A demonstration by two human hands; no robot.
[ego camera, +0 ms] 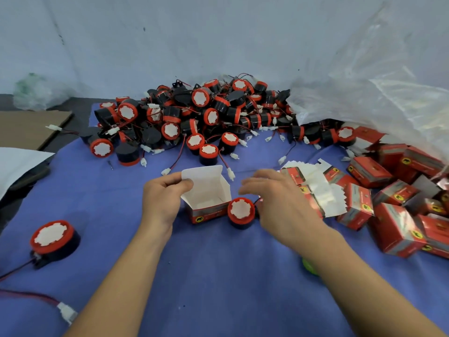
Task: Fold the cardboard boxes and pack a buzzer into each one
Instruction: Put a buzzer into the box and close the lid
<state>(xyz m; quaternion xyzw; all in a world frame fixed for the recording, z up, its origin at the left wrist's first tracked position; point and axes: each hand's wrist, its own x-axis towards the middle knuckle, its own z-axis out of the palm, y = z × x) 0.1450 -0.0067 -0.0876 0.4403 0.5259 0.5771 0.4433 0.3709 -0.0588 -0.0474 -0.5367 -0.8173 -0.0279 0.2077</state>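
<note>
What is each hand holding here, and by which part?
Left hand pinches the open red-and-white cardboard box at its raised lid flap's left edge. Right hand, blurred, holds nothing visible.

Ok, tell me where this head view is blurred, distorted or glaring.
Head view: the right hand is smeared by motion blur, while the left hand gripping the open white-lined red cardboard box looks sharp; the crinkled clear plastic bag at right shows whitish glare; the wide lens stretches the blue cloth near the edges; lighting is soft, shadows faint.

box [206,198]: red, lid open, upright | buzzer [240,210]: touching its right side
</note>
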